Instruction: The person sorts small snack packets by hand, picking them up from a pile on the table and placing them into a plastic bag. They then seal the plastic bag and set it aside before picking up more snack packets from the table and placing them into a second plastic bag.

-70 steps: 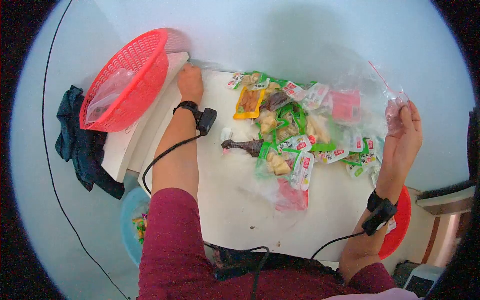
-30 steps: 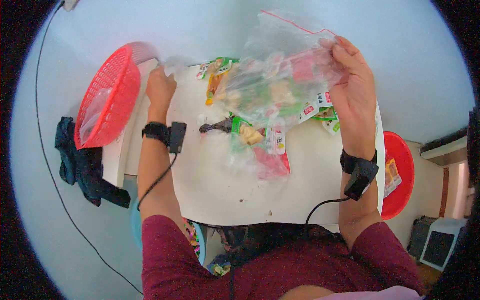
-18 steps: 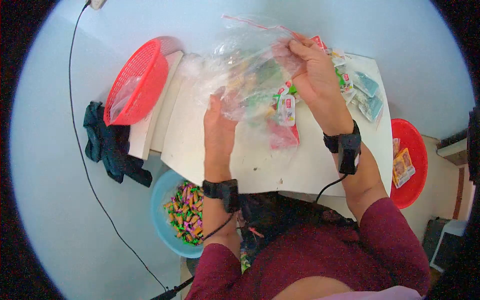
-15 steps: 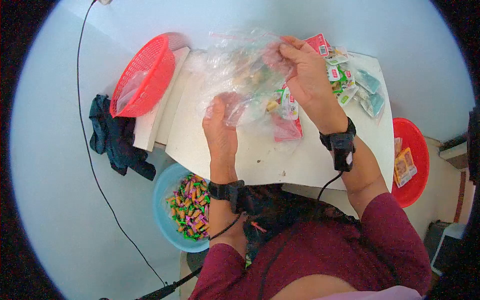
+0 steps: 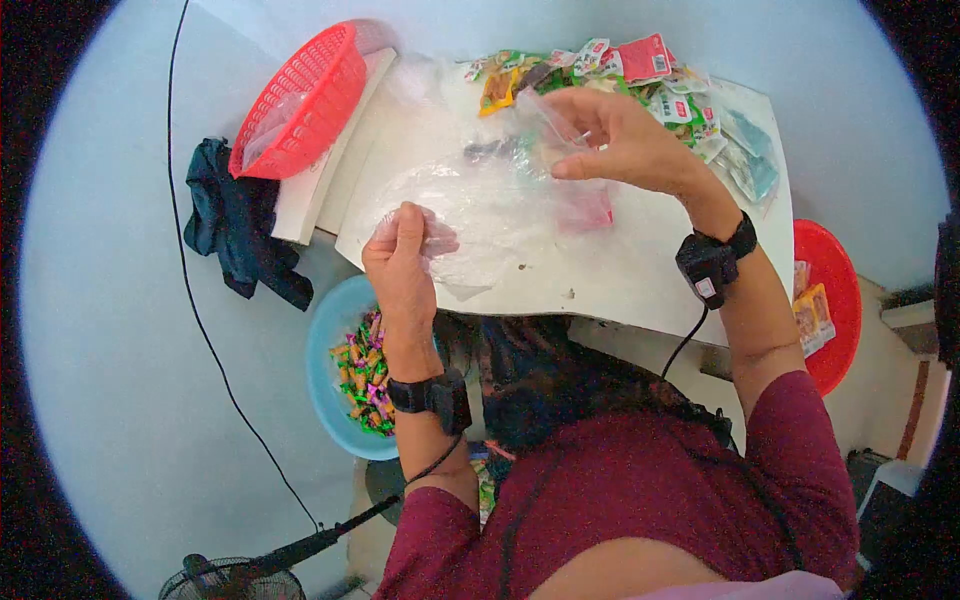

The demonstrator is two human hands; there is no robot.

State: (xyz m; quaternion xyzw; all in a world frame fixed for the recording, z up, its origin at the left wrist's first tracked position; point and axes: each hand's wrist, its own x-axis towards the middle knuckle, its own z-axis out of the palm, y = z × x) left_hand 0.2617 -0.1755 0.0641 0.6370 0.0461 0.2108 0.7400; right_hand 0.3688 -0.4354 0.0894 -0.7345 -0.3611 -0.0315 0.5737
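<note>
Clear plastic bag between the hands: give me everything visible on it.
The clear plastic bag is thin, creased, shiny film. It stretches slantwise over the white table, with a pink packet near its right side. The left hand pinches its near end between thumb and fingers; the right hand is at its far end, thumb and fingers apart, grip unclear. Whether it holds anything can't be made out.

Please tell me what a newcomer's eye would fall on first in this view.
Probably the clear plastic bag over the white table, its near-left part gripped by the left hand and the right hand at its other end. The bright heap of food packets at the table's far side would likely come next, then the colourful wrapped pieces in the blue basin, lower left, and the red basin at right.
</note>
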